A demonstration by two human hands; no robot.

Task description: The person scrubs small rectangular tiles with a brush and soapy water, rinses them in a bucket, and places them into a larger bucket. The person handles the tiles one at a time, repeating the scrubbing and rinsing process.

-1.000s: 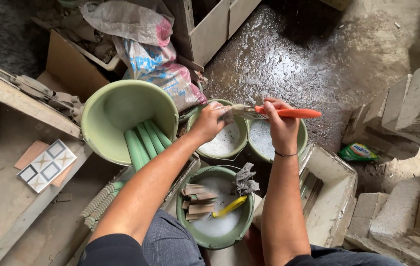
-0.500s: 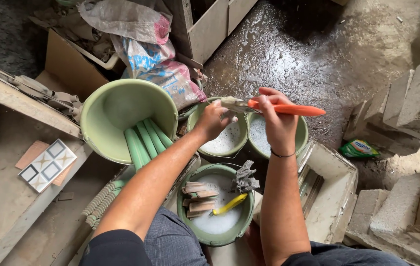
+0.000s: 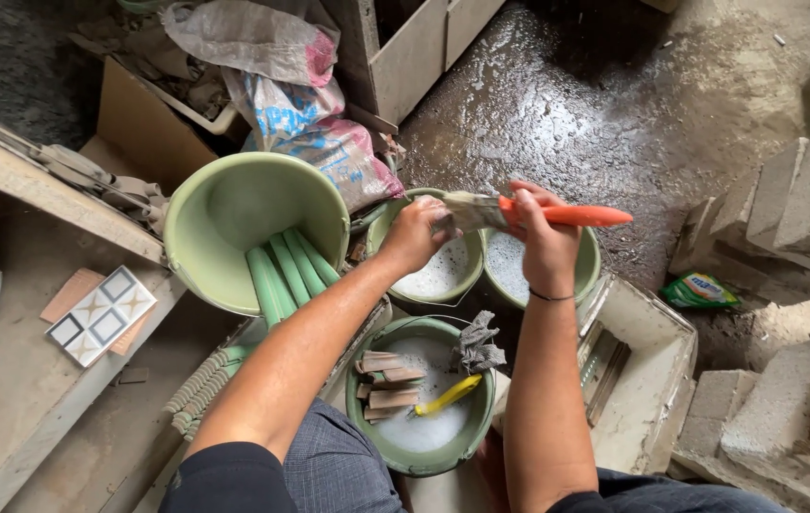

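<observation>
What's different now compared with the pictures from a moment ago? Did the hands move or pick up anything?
Very little. The right hand still grips the orange-handled brush, which sits slightly further right and more level than before. The left hand stays at the bristle end, fingers working over it. Nothing was picked up or let go. The green buckets and the tile pieces in the near bucket lie as before.

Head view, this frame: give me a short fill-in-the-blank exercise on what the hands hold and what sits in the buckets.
1. The right hand grips a brush whose handle is ____.
2. The left hand touches the brush's ____ end.
3. The tilted big bucket holds long ____ pieces.
4. In the nearest bucket, a ____ brush lies in the foam beside a grey rag.

Missing words: orange; bristle; green; yellow
</observation>
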